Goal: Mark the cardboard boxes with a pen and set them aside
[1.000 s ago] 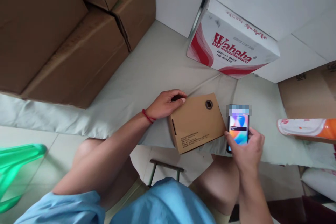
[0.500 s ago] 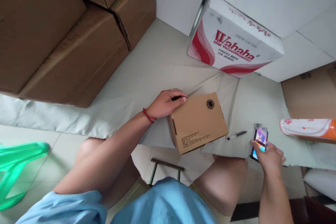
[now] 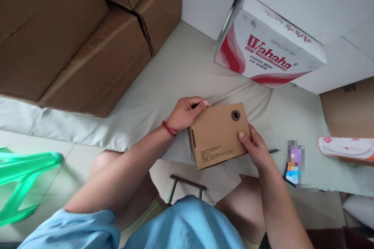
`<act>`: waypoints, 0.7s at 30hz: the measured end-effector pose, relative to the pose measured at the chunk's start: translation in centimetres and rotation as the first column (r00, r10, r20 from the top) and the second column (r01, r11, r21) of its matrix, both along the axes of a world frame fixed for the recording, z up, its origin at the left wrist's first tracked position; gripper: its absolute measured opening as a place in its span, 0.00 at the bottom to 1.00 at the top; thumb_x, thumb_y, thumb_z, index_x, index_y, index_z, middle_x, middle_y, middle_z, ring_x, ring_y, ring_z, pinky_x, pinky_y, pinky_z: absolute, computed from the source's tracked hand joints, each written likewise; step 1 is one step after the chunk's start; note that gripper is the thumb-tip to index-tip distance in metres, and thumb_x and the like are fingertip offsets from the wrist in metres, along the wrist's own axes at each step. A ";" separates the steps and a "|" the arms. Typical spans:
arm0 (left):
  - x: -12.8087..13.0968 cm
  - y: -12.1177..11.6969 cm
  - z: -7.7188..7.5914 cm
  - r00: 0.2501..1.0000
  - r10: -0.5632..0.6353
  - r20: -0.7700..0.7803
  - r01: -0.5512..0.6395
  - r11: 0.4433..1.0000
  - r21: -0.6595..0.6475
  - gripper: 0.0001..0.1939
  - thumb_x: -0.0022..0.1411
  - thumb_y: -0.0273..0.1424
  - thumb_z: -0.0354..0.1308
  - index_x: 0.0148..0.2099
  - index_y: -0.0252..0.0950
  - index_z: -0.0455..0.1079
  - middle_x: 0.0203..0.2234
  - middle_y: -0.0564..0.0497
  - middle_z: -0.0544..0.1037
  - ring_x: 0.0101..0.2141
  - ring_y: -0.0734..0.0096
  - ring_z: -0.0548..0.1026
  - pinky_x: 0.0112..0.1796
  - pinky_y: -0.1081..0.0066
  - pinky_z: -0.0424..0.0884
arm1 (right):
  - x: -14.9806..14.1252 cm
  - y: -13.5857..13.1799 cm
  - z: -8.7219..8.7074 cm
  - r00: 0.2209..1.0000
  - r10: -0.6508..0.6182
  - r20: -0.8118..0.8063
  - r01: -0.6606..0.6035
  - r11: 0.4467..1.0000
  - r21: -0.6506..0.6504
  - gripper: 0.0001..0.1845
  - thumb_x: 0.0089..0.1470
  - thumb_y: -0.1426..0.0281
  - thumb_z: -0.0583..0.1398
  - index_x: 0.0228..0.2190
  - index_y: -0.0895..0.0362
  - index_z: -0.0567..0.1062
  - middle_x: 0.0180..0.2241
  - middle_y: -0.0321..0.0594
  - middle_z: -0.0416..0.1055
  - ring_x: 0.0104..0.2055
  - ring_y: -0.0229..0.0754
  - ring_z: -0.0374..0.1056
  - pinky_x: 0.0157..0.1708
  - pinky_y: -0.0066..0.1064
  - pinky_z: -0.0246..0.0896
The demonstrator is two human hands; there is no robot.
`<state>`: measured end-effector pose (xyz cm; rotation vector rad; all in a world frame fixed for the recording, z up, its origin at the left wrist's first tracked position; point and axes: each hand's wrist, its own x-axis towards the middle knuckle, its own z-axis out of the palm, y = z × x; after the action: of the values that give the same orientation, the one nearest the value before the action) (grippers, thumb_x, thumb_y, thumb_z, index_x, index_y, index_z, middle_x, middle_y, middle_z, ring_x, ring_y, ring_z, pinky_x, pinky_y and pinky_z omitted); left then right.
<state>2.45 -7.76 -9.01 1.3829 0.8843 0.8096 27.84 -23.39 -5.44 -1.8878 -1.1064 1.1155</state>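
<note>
A small brown cardboard box with printed lines and a dark round mark lies at the edge of the cloth-covered surface. My left hand, with a red cord at the wrist, grips its upper left corner, thumb on top. On the right side, my right hand holds the box with its thumb on the top face and fingers along the side. Partly hidden behind that hand is a pen. A smartphone with a lit screen, partly pixelated, rests farther right.
Large brown cartons are stacked at the left. A white and red Wahaha water carton stands at the back. To the right lies an orange and white package by another carton. A green plastic stool is at lower left.
My right hand has let go of the smartphone, moved left and taken hold of the box's right side. My left hand stays on the box. The view has shifted slightly.
</note>
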 end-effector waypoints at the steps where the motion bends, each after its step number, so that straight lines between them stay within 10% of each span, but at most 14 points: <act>1: 0.1 -0.2 0.0 0.998 0.068 0.006 -0.067 0.998 -0.017 0.26 0.66 0.56 0.62 0.37 0.37 0.83 0.32 0.49 0.84 0.34 0.64 0.78 0.36 0.68 0.71 | -0.4 -0.2 -0.1 0.998 -0.027 -0.059 0.027 1.000 0.008 0.43 0.60 0.40 0.67 0.65 0.53 0.71 0.66 0.49 0.75 0.68 0.56 0.71 0.70 0.52 0.67; 8: 0.2 -0.5 -0.1 0.915 0.386 0.119 -0.378 0.922 -0.090 0.22 0.66 0.52 0.57 0.31 0.40 0.73 0.26 0.51 0.75 0.28 0.66 0.69 0.32 0.66 0.64 | -2.4 -0.8 1.1 0.956 -0.155 -0.250 0.165 0.986 0.016 0.39 0.56 0.47 0.73 0.62 0.49 0.74 0.66 0.46 0.76 0.68 0.57 0.73 0.68 0.52 0.70; 14: 0.1 0.3 0.1 0.918 0.359 0.168 -0.341 0.931 -0.129 0.20 0.66 0.49 0.57 0.30 0.40 0.73 0.27 0.50 0.77 0.29 0.66 0.70 0.34 0.65 0.67 | -1.6 0.1 3.4 0.889 -0.280 -0.363 0.204 0.950 -0.235 0.43 0.39 0.51 0.75 0.55 0.53 0.76 0.55 0.52 0.82 0.53 0.63 0.81 0.48 0.52 0.79; 17: 0.6 0.3 -0.2 0.943 0.268 0.195 -0.249 0.962 -0.115 0.24 0.68 0.53 0.56 0.31 0.39 0.76 0.30 0.48 0.80 0.32 0.65 0.74 0.39 0.63 0.72 | 0.7 -0.6 6.0 0.919 -0.244 -0.309 0.169 0.953 -0.250 0.46 0.32 0.53 0.75 0.55 0.54 0.76 0.54 0.54 0.82 0.55 0.68 0.79 0.50 0.57 0.77; 21: 0.9 0.4 -0.7 0.957 0.225 0.180 -0.212 0.973 -0.089 0.30 0.69 0.59 0.57 0.32 0.39 0.78 0.31 0.46 0.82 0.35 0.63 0.78 0.45 0.61 0.76 | 8.3 -2.6 11.0 0.900 -0.436 0.008 0.433 0.891 -0.135 0.44 0.20 0.63 0.77 0.46 0.52 0.78 0.52 0.60 0.81 0.54 0.71 0.78 0.46 0.57 0.74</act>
<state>3.32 -7.35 -9.70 1.1392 0.9172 1.0527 36.12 -25.97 5.59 -2.0863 -0.5586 0.9646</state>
